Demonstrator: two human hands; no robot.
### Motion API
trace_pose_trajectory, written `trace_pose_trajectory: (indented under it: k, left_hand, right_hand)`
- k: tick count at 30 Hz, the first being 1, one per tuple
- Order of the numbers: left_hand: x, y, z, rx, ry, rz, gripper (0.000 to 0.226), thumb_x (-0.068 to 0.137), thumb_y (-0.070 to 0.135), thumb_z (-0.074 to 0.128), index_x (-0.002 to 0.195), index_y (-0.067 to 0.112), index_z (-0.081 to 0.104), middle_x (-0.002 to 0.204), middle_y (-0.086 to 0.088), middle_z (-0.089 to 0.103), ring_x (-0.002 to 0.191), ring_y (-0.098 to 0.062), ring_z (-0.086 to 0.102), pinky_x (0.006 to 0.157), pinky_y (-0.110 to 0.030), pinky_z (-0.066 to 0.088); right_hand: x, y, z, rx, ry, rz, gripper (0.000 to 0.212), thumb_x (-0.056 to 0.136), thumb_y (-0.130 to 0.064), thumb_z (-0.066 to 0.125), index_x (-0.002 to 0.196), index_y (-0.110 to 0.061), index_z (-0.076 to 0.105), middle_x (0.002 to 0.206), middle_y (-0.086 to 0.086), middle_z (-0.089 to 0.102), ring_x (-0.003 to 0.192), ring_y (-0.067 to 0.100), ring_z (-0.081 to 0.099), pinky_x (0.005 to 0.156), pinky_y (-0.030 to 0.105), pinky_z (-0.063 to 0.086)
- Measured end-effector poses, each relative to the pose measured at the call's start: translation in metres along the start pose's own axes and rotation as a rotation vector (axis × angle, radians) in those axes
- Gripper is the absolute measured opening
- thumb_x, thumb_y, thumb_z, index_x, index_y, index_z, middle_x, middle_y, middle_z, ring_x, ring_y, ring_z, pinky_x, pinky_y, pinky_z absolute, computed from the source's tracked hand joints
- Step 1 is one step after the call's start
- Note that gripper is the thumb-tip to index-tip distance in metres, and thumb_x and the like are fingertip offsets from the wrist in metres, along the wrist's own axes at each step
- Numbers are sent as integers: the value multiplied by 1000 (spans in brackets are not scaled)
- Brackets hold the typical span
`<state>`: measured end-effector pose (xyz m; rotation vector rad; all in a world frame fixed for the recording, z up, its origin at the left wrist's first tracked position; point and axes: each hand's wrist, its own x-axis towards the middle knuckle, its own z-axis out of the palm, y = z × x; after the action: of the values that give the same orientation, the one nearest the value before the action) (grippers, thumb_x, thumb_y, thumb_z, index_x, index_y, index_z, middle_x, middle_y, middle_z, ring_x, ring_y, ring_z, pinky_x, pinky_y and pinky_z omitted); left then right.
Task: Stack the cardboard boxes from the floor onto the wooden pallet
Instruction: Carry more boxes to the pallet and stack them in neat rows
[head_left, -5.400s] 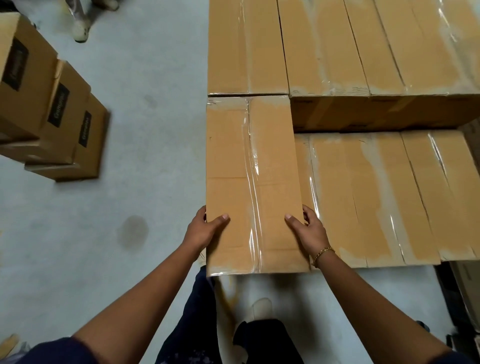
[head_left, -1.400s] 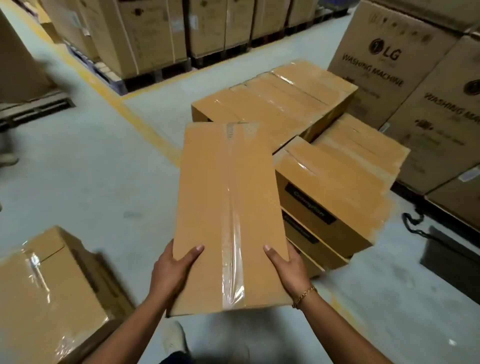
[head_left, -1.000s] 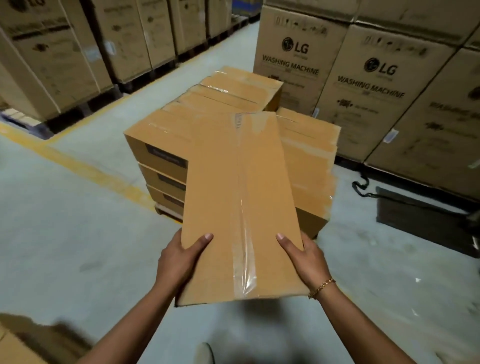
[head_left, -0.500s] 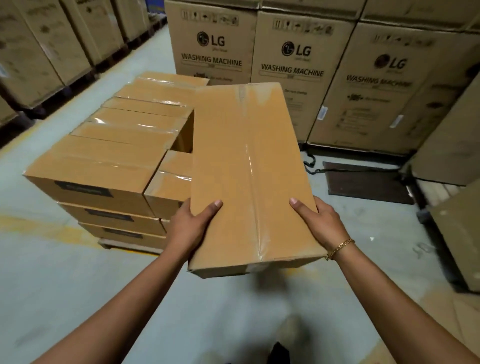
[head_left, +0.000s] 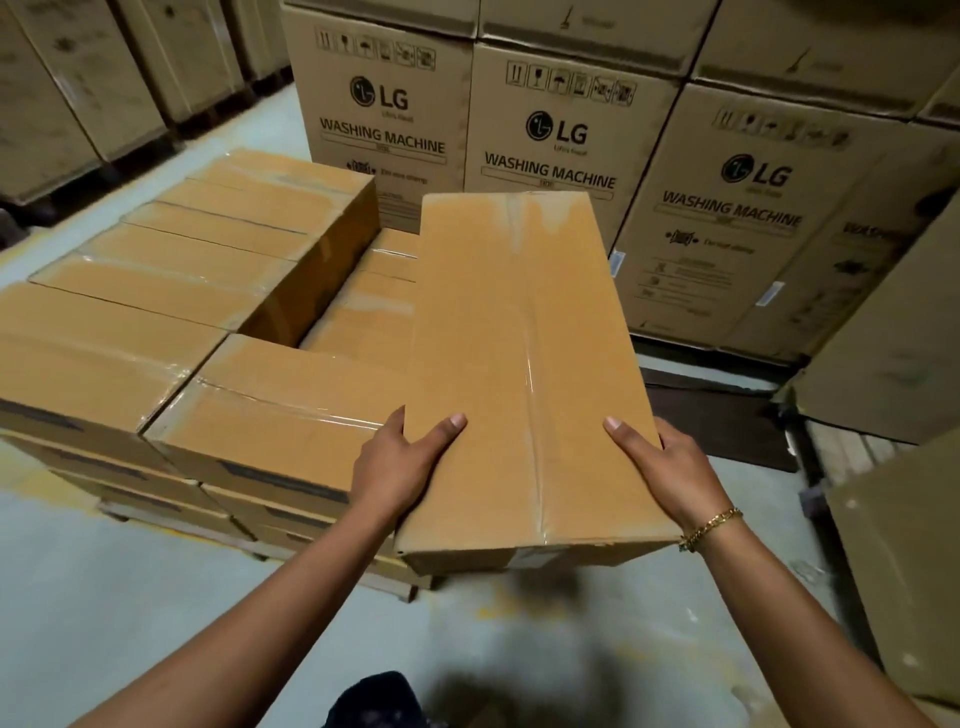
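Note:
I carry a long taped cardboard box (head_left: 519, 364) lengthwise in front of me. My left hand (head_left: 400, 467) grips its near left edge, thumb on top. My right hand (head_left: 670, 473), with a gold bracelet, grips the near right edge the same way. The box hovers over the right side of the stack of cardboard boxes (head_left: 182, 291) on the wooden pallet (head_left: 384, 582). On the right of the stack the top layer has a lower gap (head_left: 363, 306), partly hidden by the carried box.
Large washing machine cartons (head_left: 545, 140) stand close behind the stack. More big cartons (head_left: 893, 561) crowd the right side. A dark mat (head_left: 717, 415) lies on the concrete floor (head_left: 130, 597), and further palletised cartons (head_left: 78, 88) stand at the back left.
I lifted the box from the floor pile, turned and walked to the pallet stack. The stack has come much closer and the box now hangs over its right side.

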<state>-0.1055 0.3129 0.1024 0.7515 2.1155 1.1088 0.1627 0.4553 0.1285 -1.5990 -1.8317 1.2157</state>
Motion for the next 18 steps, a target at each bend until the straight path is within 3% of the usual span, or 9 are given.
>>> trace_pose_trajectory:
  k: [7, 10, 13, 18]
  left_hand:
    - [49, 34, 45, 13, 9, -30, 107, 75, 87, 62, 156, 19, 42, 152, -7, 55, 136, -31, 54, 109, -46, 47]
    - [79, 47, 65, 26, 32, -63, 105, 82, 79, 64, 160, 15, 35, 158, -11, 48, 142, -31, 48, 110, -42, 44]
    - [116, 54, 80, -11, 48, -84, 114, 73, 89, 61, 159, 17, 38, 156, -9, 51, 140, -31, 50, 110, -43, 45]
    - [183, 71, 99, -45, 103, -171, 106, 82, 79, 63, 162, 17, 30, 161, -9, 43, 145, -31, 44, 111, -41, 39]
  right_hand:
    - [72, 0, -27, 3, -50, -12, 17, 93, -55, 65, 101, -40, 65, 97, -19, 70, 91, 5, 66, 70, 26, 48]
    - [117, -3, -32, -13, -70, -5, 20, 92, -58, 65, 101, -40, 65, 98, -16, 72, 92, 9, 68, 75, 31, 51]
    - [170, -9, -31, -33, -101, -9, 26, 91, -60, 65, 107, -40, 66, 101, -16, 72, 93, 10, 68, 80, 35, 51]
    - [263, -31, -21, -50, -173, -42, 25, 93, -53, 66, 112, -37, 67, 99, -21, 70, 91, 1, 64, 69, 23, 46]
